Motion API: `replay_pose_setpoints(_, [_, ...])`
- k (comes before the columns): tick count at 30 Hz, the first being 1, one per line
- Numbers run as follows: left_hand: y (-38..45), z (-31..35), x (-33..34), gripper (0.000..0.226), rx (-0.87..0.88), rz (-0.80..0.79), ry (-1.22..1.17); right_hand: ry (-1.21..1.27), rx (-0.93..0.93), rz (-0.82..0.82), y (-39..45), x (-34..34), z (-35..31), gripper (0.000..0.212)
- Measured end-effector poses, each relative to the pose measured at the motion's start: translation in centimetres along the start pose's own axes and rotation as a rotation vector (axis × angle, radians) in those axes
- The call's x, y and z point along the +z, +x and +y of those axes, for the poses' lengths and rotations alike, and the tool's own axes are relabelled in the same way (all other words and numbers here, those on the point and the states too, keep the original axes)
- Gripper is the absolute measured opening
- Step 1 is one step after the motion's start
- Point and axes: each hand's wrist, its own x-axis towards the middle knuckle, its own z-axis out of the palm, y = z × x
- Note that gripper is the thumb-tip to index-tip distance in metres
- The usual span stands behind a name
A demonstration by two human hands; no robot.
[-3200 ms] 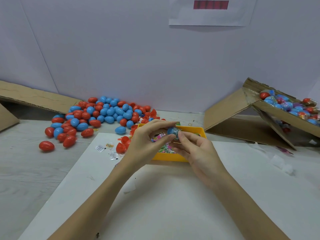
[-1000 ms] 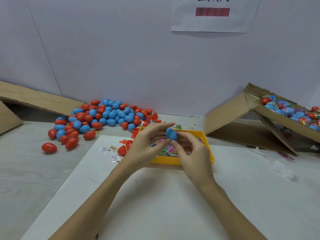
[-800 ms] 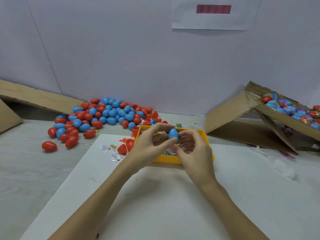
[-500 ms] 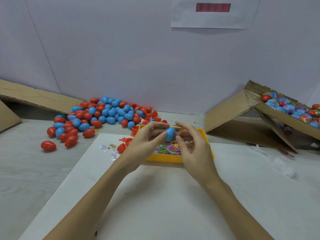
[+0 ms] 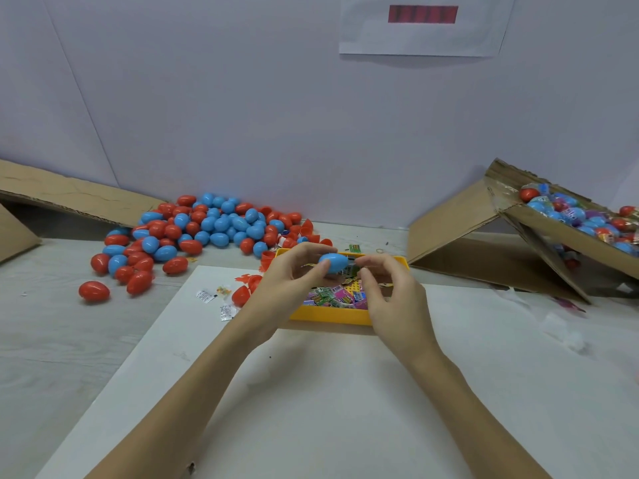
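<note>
Aloft, blue egg [image 5: 332,263] in left hand [image 5: 284,284]

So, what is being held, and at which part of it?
The left hand pinches a blue egg by its left end. Whether the right hand touches the other end cannot be told.

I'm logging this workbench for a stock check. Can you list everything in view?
egg: one, blue, held above the tray.
tray: one, yellow, on the board, full of coloured packets.
egg pile: many, red and blue, on the table, far left.
box: one, brown cardboard, right, holding wrapped eggs.
board: one, white, on the table.
sign: one, white with red bar, on the wall.
left hand: fingers grip the egg.
right hand: fingers curled, just right of the egg.
</note>
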Motion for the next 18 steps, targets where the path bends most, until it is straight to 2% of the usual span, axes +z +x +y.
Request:
replay_pose_setpoints(3, [0.2,-0.1,-0.4,0.025,0.003,0.119,0.116,-0.236,-0.102,-0.183,-0.1,0.1,0.7,0.017])
replay_pose_setpoints(5, [0.2,-0.2,-0.5,0.024,0.014,0.177,0.174,-0.386,-0.119,-0.307,-0.4,0.4,0.9,0.026])
replay_pose_setpoints(8, [0.3,-0.5,-0.7,0.024,0.003,0.202,0.223,-0.59,-0.131,-0.377,-0.8,1.0,1.0,0.039])
replay_pose_setpoints(11, [0.3,-0.6,-0.6,0.025,0.0,0.197,0.25,-0.611,-0.082,-0.371,-0.5,1.1,0.9,0.045])
replay_pose_setpoints(18, [0.3,-0.5,-0.3,0.028,-0.006,0.192,0.321,-0.478,0.006,-0.35,-0.1,1.0,0.9,0.051])
